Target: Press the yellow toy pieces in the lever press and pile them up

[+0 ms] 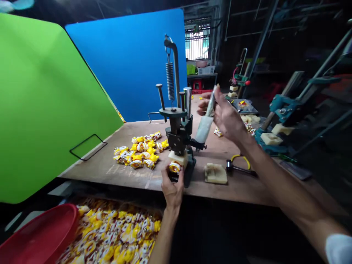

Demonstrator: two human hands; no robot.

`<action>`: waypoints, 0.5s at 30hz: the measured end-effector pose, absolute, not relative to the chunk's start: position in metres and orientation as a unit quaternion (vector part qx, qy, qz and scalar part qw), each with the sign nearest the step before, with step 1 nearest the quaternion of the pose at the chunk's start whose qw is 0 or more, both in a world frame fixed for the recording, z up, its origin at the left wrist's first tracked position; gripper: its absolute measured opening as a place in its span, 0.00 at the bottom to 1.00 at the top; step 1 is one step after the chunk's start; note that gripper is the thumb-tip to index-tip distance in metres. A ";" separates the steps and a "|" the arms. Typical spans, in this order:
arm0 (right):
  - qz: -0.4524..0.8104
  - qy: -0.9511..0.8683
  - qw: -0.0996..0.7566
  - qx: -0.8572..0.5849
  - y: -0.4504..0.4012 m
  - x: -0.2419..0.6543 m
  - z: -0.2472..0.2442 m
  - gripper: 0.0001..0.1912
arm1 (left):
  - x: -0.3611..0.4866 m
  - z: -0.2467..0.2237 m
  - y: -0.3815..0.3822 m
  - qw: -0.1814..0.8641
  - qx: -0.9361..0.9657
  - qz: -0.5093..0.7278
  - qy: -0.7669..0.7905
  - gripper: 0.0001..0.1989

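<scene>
Pinching a yellow-and-white piece with the left hand, narrow about its sides, just under the pale block of the press; at the wrapped lever handle with the right hand, loosely curled, cannot tell how firmly closed. Could nip the left hand by pulling too early, with so little room below the block. Could also skew or crack the piece if seated crooked.

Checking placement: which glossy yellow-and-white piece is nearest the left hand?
The piece at the cream block, touching the left hand; others lie farther away.
</scene>
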State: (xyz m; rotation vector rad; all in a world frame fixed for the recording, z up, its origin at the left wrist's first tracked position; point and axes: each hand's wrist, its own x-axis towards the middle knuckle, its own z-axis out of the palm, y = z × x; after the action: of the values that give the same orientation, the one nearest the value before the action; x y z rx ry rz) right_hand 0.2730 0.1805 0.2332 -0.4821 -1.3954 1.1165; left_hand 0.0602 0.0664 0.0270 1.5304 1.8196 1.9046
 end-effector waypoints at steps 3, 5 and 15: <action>0.353 -0.672 0.471 -0.449 0.257 0.314 0.192 0.46 | 0.059 0.041 0.055 -0.004 0.495 0.630 0.598 0.23; 0.206 -0.695 0.404 -0.559 0.293 0.334 0.153 0.38 | 0.051 0.043 0.044 -0.011 0.455 0.640 0.619 0.23; 0.170 -0.766 0.336 -0.521 0.297 0.328 0.080 0.14 | -0.063 0.010 0.051 -0.095 0.523 0.526 0.664 0.24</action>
State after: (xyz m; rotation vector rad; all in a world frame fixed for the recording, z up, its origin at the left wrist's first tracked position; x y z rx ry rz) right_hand 0.3280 0.2969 0.0795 -1.3577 -1.9972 0.4445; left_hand -0.0628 0.0512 0.0104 1.7516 2.2215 1.7617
